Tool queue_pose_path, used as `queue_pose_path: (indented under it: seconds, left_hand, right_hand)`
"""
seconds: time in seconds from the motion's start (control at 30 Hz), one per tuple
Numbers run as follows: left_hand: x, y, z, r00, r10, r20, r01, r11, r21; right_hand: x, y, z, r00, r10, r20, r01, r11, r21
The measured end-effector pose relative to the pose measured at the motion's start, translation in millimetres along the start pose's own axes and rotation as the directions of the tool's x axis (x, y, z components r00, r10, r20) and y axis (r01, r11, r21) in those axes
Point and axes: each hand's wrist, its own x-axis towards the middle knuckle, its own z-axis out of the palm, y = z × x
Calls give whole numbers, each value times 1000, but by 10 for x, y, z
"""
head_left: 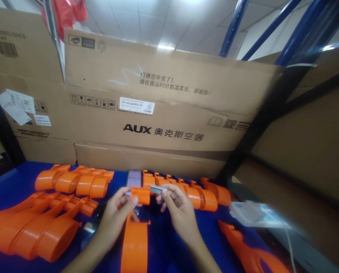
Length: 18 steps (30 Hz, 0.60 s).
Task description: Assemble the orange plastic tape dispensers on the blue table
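My left hand (120,206) is closed around the upper end of an orange plastic part (134,246), whose short tube-like head (141,196) points right and whose wide curved band hangs below. Between the thumb and fingers of my right hand (176,206) is a short silvery metal cylinder (158,189). Its left end is close to the open end of the orange head; whether they touch I cannot tell. Similar orange parts stand in rows on the blue surface, one row (44,227) left of my left hand and another (206,199) behind my right hand.
A phone-like screen (134,178) stands at the back by a large cardboard panel (169,125). More orange parts (72,181) are at back left, and one (251,250) lies at front right. A white power strip (255,214) with a cable is on the right, beside a dark shelf post (243,144).
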Motion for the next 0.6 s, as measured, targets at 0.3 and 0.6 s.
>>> queue_pose_path:
  seconds: [0.3,0.6]
  left_hand:
    - [-27,44,10,998,-51,-45,49,997,-53]
    - [19,63,-15,993,-108,-48,103,990,-94]
  right_hand:
    - [2,-39,7,998,36,56,-33,998,-56]
    - [8,-14,-20,999,-6,37,13,983,-181]
